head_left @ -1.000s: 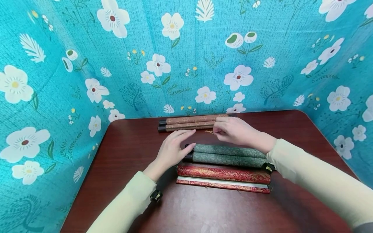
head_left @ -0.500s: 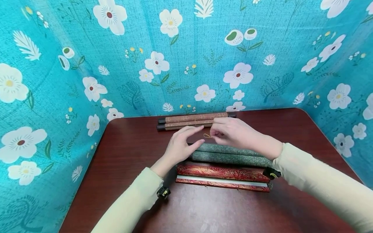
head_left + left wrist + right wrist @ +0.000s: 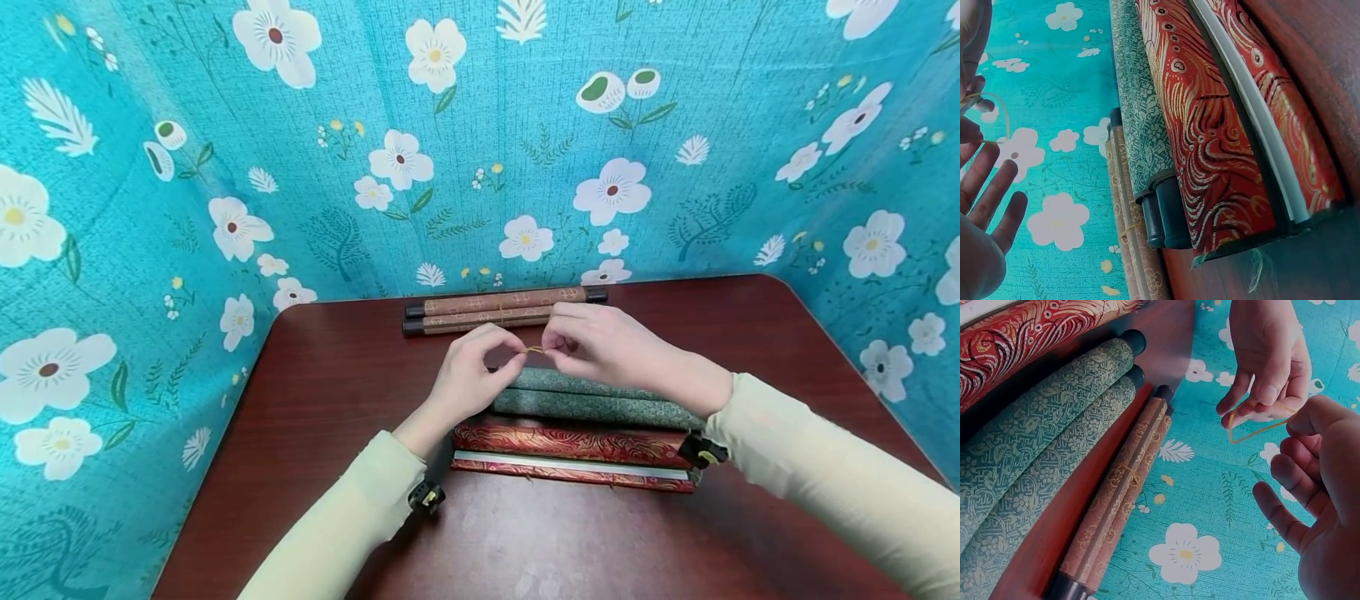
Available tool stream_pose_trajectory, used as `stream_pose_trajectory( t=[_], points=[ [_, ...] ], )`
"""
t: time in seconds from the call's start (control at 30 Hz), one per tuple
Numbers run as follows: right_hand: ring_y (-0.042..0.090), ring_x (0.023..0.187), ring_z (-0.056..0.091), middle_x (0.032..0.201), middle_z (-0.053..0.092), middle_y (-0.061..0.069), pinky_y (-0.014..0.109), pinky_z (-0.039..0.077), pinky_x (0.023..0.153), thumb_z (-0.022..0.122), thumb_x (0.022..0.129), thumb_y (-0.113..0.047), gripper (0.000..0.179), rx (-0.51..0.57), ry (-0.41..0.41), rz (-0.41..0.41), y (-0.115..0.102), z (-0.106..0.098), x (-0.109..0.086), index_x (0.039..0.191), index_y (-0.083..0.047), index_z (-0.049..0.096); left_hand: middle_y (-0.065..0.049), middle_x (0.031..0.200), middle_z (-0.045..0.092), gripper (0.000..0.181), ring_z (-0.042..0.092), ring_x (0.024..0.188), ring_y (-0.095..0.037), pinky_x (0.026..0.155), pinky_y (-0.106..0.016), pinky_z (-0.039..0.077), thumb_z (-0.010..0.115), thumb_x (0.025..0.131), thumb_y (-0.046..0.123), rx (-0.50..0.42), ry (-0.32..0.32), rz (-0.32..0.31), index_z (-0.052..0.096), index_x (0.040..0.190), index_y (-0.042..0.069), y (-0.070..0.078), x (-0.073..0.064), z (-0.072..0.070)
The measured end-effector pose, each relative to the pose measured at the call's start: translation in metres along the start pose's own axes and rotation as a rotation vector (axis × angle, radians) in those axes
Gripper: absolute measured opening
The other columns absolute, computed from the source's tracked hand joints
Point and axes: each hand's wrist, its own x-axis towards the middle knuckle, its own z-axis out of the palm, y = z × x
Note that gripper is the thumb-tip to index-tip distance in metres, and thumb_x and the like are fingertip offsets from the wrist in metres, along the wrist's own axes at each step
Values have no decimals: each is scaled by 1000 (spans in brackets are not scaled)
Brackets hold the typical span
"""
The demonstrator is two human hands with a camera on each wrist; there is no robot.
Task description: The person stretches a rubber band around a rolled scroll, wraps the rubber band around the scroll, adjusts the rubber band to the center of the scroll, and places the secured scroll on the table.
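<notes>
Both hands meet above the table's middle with a thin yellow rubber band stretched between their fingertips. My left hand pinches one side of it with thumb and forefinger. From the other side my right hand pinches the band, its remaining fingers spread loosely in the right wrist view. Under the hands lies a green patterned scroll with dark rod ends, partly covered by them. Behind them rests a brown scroll with black ends and a thin yellow tie around its middle.
Nearest the person lies a red and gold brocade scroll with a white strip along it. All three lie on a dark red-brown table. A turquoise floral cloth hangs behind and at both sides.
My left hand has moved right and its thumb and forefinger have closed on the rubber band. The right hand keeps its hold, having shifted slightly.
</notes>
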Motion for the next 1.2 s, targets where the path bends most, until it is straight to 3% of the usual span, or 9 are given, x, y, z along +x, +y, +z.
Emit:
stream_pose_trajectory(
  t=[0.27, 0.57, 0.93, 1.2],
  points=[
    [7, 68, 52, 86, 58, -4, 24, 46, 59, 73, 90, 3, 21, 111, -12, 111, 7, 3, -4, 91, -17, 65, 0, 92, 71, 9, 68, 90, -16, 84, -33, 57, 71, 92, 4, -162, 3, -53, 74, 92, 12, 5, -1, -2],
    [7, 71, 53, 87, 57, -5, 23, 46, 60, 73, 91, 4, 23, 180, -12, 134, 10, 14, -4, 93, -18, 64, -4, 92, 71, 7, 65, 88, -15, 82, -44, 59, 69, 93, 2, -318, -26, -140, 73, 94, 8, 17, 0, -6],
    [8, 71, 53, 86, 58, -4, 24, 47, 61, 75, 93, 1, 21, 183, 3, 140, 8, 20, -3, 93, -17, 64, -4, 86, 68, 6, 58, 74, -11, 68, -28, 50, 69, 96, 1, -467, -25, -182, 72, 93, 5, 15, 0, -7],
    [12, 70, 56, 88, 59, -8, 24, 47, 61, 75, 93, 0, 19, 194, 11, 152, 6, 19, -6, 95, -17, 67, -8, 84, 70, 9, 67, 76, -14, 69, -26, 53, 69, 99, 3, -536, -35, -257, 70, 98, -6, 15, 1, -6]
  ],
)
